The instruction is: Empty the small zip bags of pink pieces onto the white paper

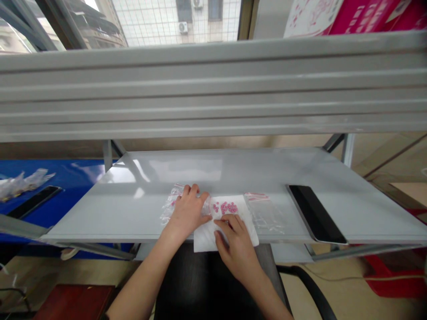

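Observation:
My left hand (191,208) holds a small clear zip-lock bag (207,208) between thumb and forefinger, its red-lined edge facing the paper. Beside and under that hand lie more clear bags (171,205) with some pink pieces inside. A white sheet of paper (205,238) hangs slightly over the table's front edge. Small round pink beads (229,207) are gathered on its upper part, a few nearer the bag. Just below them my right hand (236,242) rests over the paper, fingers bent, thumb and forefinger apart. Whether a bead is under its fingertips is hidden.
Flat clear zip-lock bags (265,213) lie right of the paper. Farther right is a black tablet (315,213). A raised grey shelf (213,93) spans above the table (213,171). At left, a blue table (83,173) carries a phone (35,201) and filled bags (25,184).

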Action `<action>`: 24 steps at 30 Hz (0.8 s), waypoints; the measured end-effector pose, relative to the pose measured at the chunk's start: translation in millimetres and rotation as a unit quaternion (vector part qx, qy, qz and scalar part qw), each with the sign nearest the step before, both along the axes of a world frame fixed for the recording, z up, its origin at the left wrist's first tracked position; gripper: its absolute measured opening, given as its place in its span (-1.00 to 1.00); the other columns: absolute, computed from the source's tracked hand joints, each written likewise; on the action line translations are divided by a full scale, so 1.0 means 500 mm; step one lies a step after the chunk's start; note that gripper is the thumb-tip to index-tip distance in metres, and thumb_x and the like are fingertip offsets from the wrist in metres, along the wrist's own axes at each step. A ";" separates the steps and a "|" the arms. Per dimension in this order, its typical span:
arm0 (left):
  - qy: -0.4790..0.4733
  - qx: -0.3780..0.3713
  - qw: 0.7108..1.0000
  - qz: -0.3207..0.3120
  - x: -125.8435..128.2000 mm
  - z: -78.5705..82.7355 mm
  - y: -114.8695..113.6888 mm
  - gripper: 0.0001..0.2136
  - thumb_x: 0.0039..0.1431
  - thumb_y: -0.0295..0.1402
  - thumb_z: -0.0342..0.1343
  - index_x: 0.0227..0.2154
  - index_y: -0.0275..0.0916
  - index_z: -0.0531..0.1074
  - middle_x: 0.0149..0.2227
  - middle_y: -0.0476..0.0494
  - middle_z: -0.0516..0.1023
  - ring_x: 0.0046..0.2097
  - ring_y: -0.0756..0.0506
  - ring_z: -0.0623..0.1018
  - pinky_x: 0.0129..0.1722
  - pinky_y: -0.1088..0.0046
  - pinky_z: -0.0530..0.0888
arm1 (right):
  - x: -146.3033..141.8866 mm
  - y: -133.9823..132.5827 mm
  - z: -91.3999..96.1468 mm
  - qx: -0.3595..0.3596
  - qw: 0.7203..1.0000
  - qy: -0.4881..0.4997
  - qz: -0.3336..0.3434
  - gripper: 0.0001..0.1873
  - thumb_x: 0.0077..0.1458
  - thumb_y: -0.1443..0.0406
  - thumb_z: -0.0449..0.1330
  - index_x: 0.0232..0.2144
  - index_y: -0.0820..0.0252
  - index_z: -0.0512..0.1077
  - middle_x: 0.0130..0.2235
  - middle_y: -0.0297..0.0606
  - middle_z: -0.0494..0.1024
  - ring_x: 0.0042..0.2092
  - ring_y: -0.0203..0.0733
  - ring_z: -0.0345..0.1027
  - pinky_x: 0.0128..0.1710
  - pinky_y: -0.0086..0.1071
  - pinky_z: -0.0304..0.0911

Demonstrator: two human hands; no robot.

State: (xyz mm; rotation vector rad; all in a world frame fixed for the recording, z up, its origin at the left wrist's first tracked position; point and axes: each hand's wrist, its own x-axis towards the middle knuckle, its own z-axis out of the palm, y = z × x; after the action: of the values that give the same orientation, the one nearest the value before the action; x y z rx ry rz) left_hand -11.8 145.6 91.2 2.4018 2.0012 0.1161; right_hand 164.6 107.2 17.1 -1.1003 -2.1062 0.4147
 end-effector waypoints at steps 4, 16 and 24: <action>0.018 0.002 1.000 0.013 0.011 0.009 -0.002 -0.52 0.01 -0.21 0.40 0.02 -0.12 0.49 0.09 -0.34 0.40 0.13 -0.44 0.36 -0.07 -0.01 0.53 | 0.000 0.000 0.000 0.005 1.000 -0.002 -0.003 -0.74 0.22 0.45 0.11 -0.08 0.21 0.48 -0.12 -0.08 0.45 -0.06 0.07 0.31 -0.03 0.05 0.33; 0.038 -0.004 0.999 0.019 0.027 0.022 0.000 -0.53 -0.03 -0.24 0.44 -0.02 -0.11 0.51 0.07 -0.34 0.41 0.13 -0.44 0.37 -0.12 0.01 0.57 | -0.001 0.000 -0.005 0.004 1.000 -0.004 0.000 -0.75 0.22 0.45 0.11 -0.07 0.21 0.47 -0.11 -0.07 0.45 -0.06 0.08 0.31 -0.04 0.06 0.33; 0.030 -0.010 0.999 0.027 0.039 0.024 0.001 -0.52 -0.01 -0.32 0.43 0.01 -0.19 0.50 0.11 -0.42 0.39 0.15 -0.49 0.37 -0.13 -0.06 0.58 | -0.001 0.000 -0.003 -0.002 1.000 -0.007 0.003 -0.70 0.19 0.50 0.08 -0.07 0.23 0.48 -0.13 -0.08 0.44 -0.07 0.07 0.31 -0.05 0.03 0.33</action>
State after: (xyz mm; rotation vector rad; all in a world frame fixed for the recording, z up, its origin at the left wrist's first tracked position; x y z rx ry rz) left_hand 7.9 145.9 103.0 2.3677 2.0835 0.0242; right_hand 164.3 107.0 15.5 -1.1020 -2.1227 0.4168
